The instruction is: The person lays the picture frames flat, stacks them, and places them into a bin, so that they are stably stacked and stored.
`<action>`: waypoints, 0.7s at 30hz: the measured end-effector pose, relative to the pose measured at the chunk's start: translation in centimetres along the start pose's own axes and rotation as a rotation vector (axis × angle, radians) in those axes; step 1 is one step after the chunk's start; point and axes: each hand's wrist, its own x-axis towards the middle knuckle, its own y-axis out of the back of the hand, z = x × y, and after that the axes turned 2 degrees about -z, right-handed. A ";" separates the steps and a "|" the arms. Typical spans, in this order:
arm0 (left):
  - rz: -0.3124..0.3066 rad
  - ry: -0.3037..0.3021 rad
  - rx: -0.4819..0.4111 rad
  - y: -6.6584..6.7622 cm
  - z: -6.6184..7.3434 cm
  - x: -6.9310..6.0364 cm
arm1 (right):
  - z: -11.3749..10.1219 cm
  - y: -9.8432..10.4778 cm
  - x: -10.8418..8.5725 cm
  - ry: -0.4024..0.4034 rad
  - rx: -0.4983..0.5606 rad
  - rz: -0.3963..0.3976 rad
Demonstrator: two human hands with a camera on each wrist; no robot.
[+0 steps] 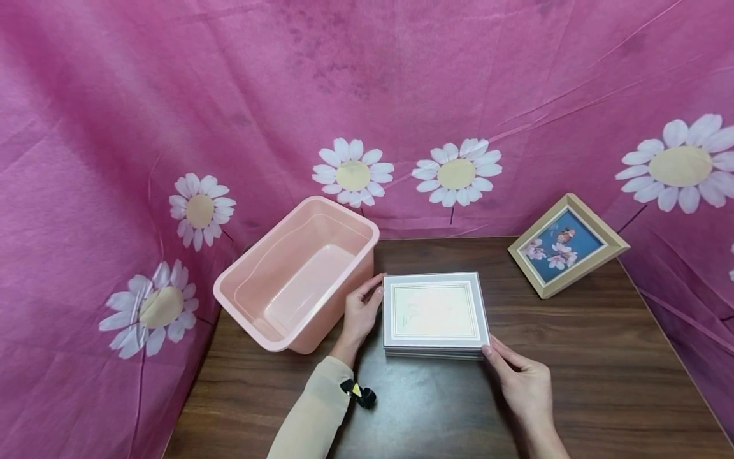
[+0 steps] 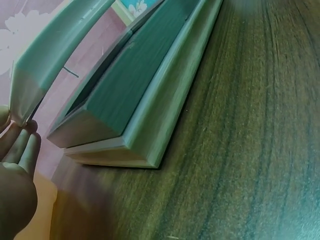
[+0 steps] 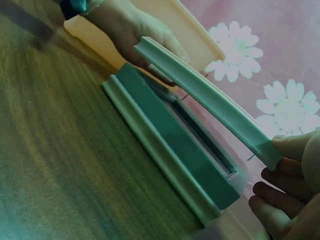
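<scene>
A picture frame with a pale inner mat point(image 1: 432, 313) is held level between both hands. My left hand point(image 1: 362, 313) pinches its left end, and my right hand point(image 1: 520, 376) grips the near right corner. Both wrist views show this frame point(image 3: 210, 102) raised, with a gap beneath it. Under it lies a stack of frames on the table: a darker, deep one point(image 2: 127, 85) on top of a lighter one point(image 2: 167, 100). In the right wrist view, the thumb presses the held frame's upper side while fingers support it from below.
A pink plastic tub point(image 1: 275, 338) stands left of the stack, near the left forearm. At the back right, a wooden frame with a butterfly and blossom picture point(image 1: 559, 248) stands tilted. A pink cloth with white daisies point(image 1: 401, 76) hangs behind the brown wooden table point(image 1: 602, 370).
</scene>
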 end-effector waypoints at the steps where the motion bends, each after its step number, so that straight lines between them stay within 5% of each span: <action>1: 0.000 -0.001 0.007 0.0 -0.1 0.0 | 0.1 -0.1 0.0 -0.002 -0.005 0.002; 21: -0.029 -0.055 0.170 -0.1 -0.7 -0.2 | 1.7 -0.9 0.2 -0.016 -0.052 -0.012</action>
